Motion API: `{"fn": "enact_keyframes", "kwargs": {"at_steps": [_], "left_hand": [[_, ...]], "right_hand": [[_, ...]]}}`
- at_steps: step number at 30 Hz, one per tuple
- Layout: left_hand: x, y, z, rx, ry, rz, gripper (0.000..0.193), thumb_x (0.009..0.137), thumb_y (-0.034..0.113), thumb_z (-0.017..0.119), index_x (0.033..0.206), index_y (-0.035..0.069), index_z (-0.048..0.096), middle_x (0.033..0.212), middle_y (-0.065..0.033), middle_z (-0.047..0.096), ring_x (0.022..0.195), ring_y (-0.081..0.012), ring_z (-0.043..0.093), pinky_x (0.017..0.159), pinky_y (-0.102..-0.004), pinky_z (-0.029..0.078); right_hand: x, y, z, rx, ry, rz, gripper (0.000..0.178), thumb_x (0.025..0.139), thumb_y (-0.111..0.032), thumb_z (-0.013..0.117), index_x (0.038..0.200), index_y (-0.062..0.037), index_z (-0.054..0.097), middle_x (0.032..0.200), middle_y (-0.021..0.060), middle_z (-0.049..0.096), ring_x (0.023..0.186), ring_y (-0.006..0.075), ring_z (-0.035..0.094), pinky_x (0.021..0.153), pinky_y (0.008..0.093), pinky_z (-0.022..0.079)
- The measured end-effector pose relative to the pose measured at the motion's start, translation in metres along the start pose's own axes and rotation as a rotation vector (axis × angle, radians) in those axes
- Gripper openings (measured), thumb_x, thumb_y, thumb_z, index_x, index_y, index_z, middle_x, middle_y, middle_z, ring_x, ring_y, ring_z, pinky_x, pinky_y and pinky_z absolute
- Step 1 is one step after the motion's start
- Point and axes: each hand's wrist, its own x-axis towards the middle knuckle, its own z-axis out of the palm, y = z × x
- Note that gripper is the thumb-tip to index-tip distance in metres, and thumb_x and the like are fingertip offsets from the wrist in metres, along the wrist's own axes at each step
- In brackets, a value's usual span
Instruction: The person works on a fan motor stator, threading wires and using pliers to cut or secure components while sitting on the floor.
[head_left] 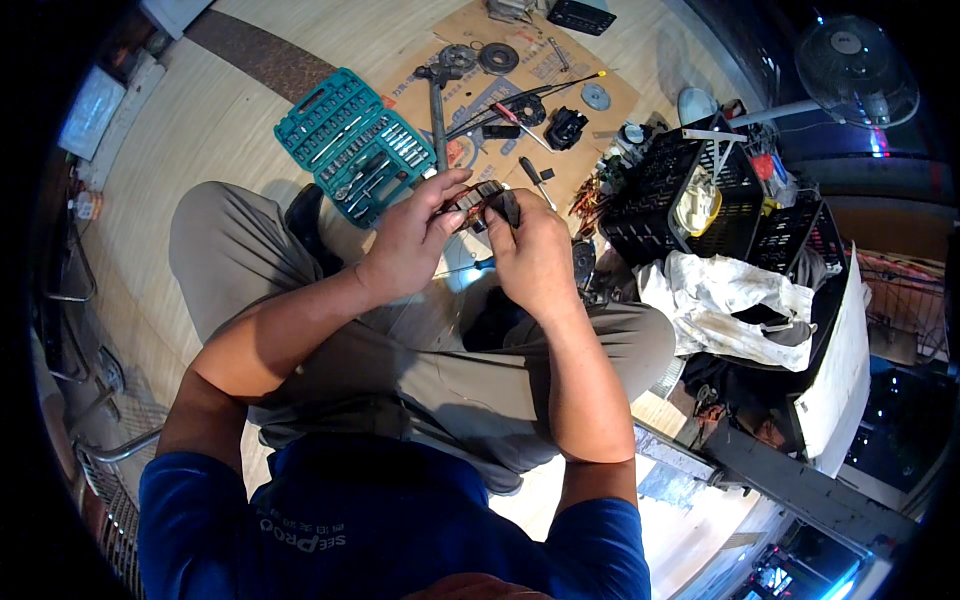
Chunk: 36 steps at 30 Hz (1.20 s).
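A small dark part with reddish-brown windings [484,203] sits between both hands, raised above the person's lap and in front of the knees; the left hand [412,240] grips its left end with thumb and fingers curled round it, and the right hand [532,255] clasps its right end, fingers folded over the top; what kind of part it is cannot be told. Just beyond the hands, on the wooden floor, lies an open teal case of sockets [353,143], its lid tilted to the left; beside it a flattened brown cardboard sheet [610,110] carries loose pieces: a long grey shaft [438,110], round dark discs [497,58], a black block-shaped part [566,127], a screwdriver with a red handle [506,112] and thin black cables. To the right stand black plastic crates [655,195], touching one another; a crumpled white cloth [722,300] drapes over the nearer crate; a white pedestal fan [855,70] stands farther right, well apart from the hands.
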Motion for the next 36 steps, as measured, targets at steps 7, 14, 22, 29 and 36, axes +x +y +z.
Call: {"fn": "enact_keyframes", "kwargs": {"at_steps": [7,14,22,29,36], "left_hand": [[-0.002,-0.002,0.001,-0.01,0.002,0.011,0.042,0.091,0.002,0.053,0.132,0.001,0.041,0.123,-0.0183,0.057,0.111,-0.0269,0.06,0.091,-0.0344,0.048],[-0.001,0.011,0.002,0.114,0.025,0.016,0.04,0.091,0.002,0.055,0.129,0.002,0.044,0.113,-0.019,0.062,0.105,-0.0281,0.063,0.086,-0.0344,0.05],[-0.003,0.021,-0.003,0.199,-0.085,-0.088,0.041,0.092,-0.004,0.048,0.132,-0.002,0.039,0.119,-0.0182,0.058,0.115,-0.0235,0.057,0.096,-0.033,0.044],[0.002,0.02,-0.003,0.061,-0.106,-0.161,0.039,0.094,-0.001,0.045,0.132,-0.003,0.039,0.12,-0.0176,0.058,0.117,-0.022,0.055,0.098,-0.033,0.043],[0.006,0.012,-0.006,-0.215,-0.084,-0.251,0.03,0.094,0.002,0.048,0.123,-0.004,0.048,0.112,-0.0132,0.062,0.103,-0.0156,0.06,0.09,-0.0285,0.047]], "right_hand": [[0.003,0.003,-0.005,0.062,-0.128,0.064,0.015,0.084,-0.009,0.062,0.091,0.0031,0.056,0.085,0.0259,0.06,0.084,0.0438,0.059,0.074,0.0482,0.046],[0.003,0.005,-0.006,-0.274,-0.057,-0.143,0.016,0.082,-0.004,0.063,0.094,0.002,0.054,0.088,0.0237,0.059,0.085,0.0418,0.059,0.072,0.0458,0.046],[0.003,0.005,-0.006,-0.14,-0.07,-0.085,0.017,0.083,-0.006,0.064,0.093,0.003,0.054,0.086,0.0254,0.058,0.085,0.0438,0.058,0.071,0.046,0.046],[0.003,0.007,-0.003,-0.072,-0.046,-0.062,0.016,0.082,-0.006,0.064,0.092,0.0031,0.055,0.088,0.0248,0.058,0.085,0.0434,0.058,0.071,0.0447,0.046],[0.006,0.004,-0.006,-0.315,-0.032,-0.299,0.031,0.07,0.001,0.067,0.098,0.0004,0.053,0.091,0.0208,0.055,0.086,0.041,0.055,0.076,0.0454,0.045]]}}
